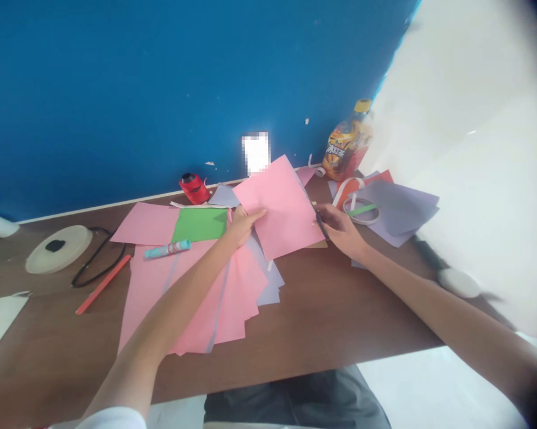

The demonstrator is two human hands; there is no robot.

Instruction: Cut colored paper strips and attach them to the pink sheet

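The left hand [245,227] pinches a square pink paper sheet [280,208] above the brown wooden table [304,310]; the right hand [345,233] grips apparent black metal scissors [321,224] at its edge, seemingly trimming; further cutting calls for steady paper

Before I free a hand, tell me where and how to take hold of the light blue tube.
Grip the light blue tube around its middle, from above, fingertips on its near and far long sides. It is slim and lies lengthwise roughly left to right on the pink paper. The left forearm passes to its right, so coming in from the left seems easier.
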